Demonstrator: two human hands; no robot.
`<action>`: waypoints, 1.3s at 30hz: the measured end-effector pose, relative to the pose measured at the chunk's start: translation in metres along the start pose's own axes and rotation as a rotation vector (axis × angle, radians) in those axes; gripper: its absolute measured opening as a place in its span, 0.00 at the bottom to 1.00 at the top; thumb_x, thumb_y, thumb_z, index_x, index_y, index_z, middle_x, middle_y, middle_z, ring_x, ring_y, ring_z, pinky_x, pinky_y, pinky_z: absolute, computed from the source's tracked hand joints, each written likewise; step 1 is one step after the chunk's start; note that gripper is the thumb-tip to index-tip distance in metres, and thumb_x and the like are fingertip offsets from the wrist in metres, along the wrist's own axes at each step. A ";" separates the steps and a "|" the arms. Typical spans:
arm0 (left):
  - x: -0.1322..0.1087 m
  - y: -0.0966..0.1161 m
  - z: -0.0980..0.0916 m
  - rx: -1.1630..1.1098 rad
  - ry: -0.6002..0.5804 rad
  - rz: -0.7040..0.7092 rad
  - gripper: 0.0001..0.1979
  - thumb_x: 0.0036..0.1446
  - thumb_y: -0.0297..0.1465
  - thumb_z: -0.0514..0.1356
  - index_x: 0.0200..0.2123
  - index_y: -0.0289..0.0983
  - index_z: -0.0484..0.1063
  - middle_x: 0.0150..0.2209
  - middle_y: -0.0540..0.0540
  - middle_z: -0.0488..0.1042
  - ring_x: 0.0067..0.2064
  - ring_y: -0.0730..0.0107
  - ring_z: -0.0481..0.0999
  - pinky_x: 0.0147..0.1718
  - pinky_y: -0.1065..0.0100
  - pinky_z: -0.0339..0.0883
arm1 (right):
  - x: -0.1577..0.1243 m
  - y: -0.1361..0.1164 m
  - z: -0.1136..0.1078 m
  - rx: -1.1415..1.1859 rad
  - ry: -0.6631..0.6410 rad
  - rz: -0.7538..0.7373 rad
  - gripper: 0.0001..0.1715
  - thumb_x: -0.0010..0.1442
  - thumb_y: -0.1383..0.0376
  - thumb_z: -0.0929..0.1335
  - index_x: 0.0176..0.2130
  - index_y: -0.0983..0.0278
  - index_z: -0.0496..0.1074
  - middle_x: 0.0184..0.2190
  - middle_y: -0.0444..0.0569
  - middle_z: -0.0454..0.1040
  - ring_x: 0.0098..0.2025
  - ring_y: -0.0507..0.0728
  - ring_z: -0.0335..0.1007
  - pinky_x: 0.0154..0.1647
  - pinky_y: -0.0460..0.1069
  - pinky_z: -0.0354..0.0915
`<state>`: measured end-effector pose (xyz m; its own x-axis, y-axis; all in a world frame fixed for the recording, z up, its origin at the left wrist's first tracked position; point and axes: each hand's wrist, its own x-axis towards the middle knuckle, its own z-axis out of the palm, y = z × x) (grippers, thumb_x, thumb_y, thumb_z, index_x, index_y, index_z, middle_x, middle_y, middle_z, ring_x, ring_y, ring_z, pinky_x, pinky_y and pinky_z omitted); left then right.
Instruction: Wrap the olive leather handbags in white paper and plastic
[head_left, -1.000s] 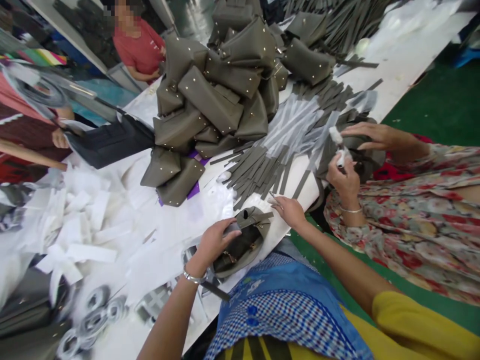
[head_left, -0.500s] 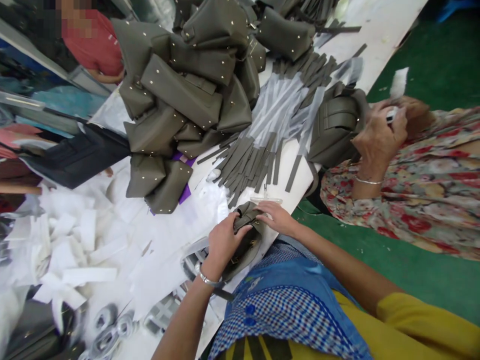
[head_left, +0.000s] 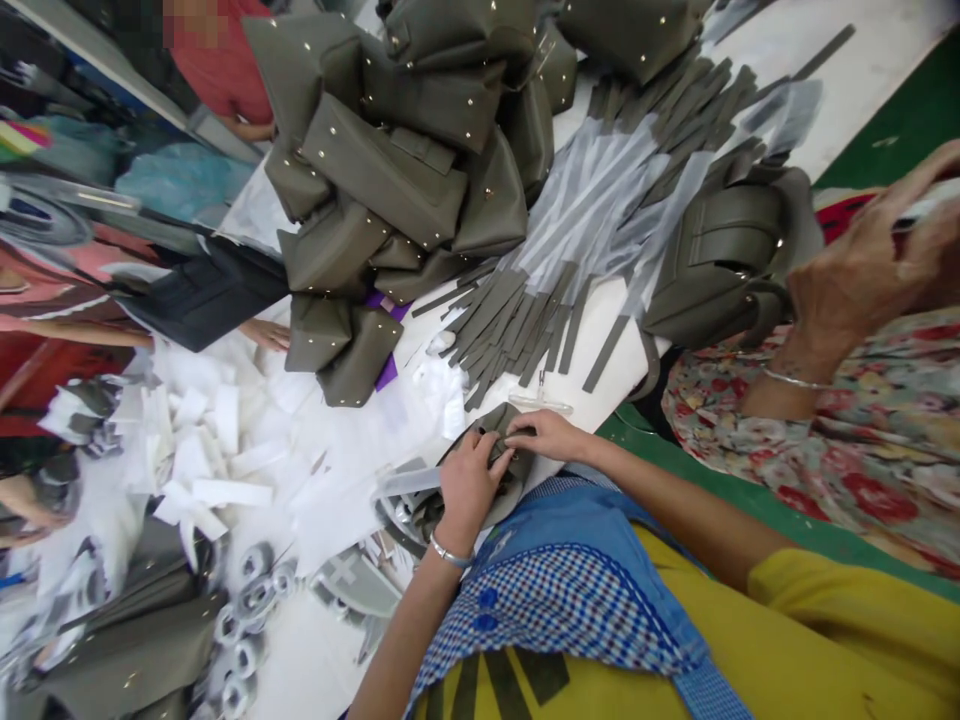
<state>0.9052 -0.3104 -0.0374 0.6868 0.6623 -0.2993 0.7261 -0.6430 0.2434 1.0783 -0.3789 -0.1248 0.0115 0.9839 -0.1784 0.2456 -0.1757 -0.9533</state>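
An olive-grey handbag (head_left: 513,492) lies at the table's edge against my apron, partly covered by my hands. My left hand (head_left: 471,478) grips its upper part from the left, thumb and fingers drawn together. From the right, my right hand (head_left: 547,434) pinches the same bag, its fingertips close to those of my left. What exactly lies between the fingertips is too small to make out. A strap with clear film (head_left: 409,482) sticks out to the left of my left hand.
Several olive-grey bags (head_left: 386,175) are heaped at the back. Strips partly wrapped in film (head_left: 555,270) lie ahead, white padding pieces (head_left: 217,440) and tape rolls (head_left: 251,600) to the left. A co-worker's hands (head_left: 862,250) are at the right, near another bag (head_left: 724,240).
My hands have come closer together on the bag, the fingertips now almost meeting. The view has shifted, and the co-worker's hands appear farther right.
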 end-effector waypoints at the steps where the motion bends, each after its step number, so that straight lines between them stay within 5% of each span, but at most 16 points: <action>1: -0.001 0.000 0.000 -0.010 0.008 -0.014 0.17 0.63 0.44 0.58 0.50 0.44 0.73 0.45 0.44 0.74 0.41 0.60 0.76 0.39 0.65 0.67 | 0.001 0.003 -0.001 -0.012 0.000 0.009 0.10 0.59 0.59 0.69 0.36 0.62 0.79 0.32 0.44 0.79 0.35 0.56 0.73 0.37 0.47 0.63; 11: -0.007 -0.006 0.004 -0.200 0.074 -0.115 0.13 0.61 0.38 0.61 0.48 0.42 0.73 0.47 0.45 0.77 0.49 0.60 0.76 0.49 0.61 0.68 | 0.011 0.024 -0.009 -0.066 -0.038 0.026 0.09 0.59 0.60 0.69 0.36 0.62 0.79 0.31 0.45 0.78 0.35 0.56 0.72 0.37 0.48 0.63; 18: -0.006 -0.013 0.008 -0.312 0.099 -0.280 0.26 0.56 0.41 0.64 0.55 0.39 0.63 0.44 0.43 0.79 0.46 0.56 0.79 0.46 0.58 0.71 | 0.014 0.014 0.004 -0.074 -0.014 0.019 0.15 0.58 0.54 0.71 0.39 0.62 0.78 0.32 0.46 0.78 0.35 0.56 0.72 0.35 0.47 0.62; 24: 0.001 -0.018 0.010 -0.383 -0.003 -0.336 0.23 0.55 0.43 0.64 0.49 0.34 0.72 0.44 0.38 0.80 0.48 0.55 0.79 0.48 0.57 0.71 | 0.009 0.011 0.009 -0.085 0.031 0.086 0.12 0.56 0.56 0.72 0.36 0.61 0.79 0.28 0.43 0.77 0.31 0.54 0.70 0.31 0.46 0.59; 31: 0.003 -0.018 0.010 -0.426 -0.022 -0.374 0.25 0.53 0.42 0.66 0.50 0.33 0.72 0.45 0.37 0.80 0.49 0.53 0.79 0.50 0.54 0.70 | 0.007 0.008 0.011 -0.115 0.070 0.120 0.08 0.58 0.62 0.71 0.38 0.60 0.80 0.37 0.47 0.79 0.40 0.58 0.73 0.40 0.49 0.65; 39: 0.002 -0.018 0.016 -0.523 -0.044 -0.409 0.22 0.54 0.40 0.65 0.49 0.33 0.74 0.47 0.38 0.80 0.51 0.55 0.78 0.50 0.58 0.70 | 0.008 0.010 0.009 -0.121 0.042 0.089 0.12 0.58 0.57 0.72 0.38 0.62 0.79 0.35 0.48 0.79 0.38 0.58 0.73 0.38 0.48 0.63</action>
<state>0.8925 -0.3034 -0.0567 0.3587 0.7900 -0.4971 0.8550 -0.0644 0.5146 1.0721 -0.3729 -0.1376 0.0784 0.9655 -0.2485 0.3564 -0.2599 -0.8974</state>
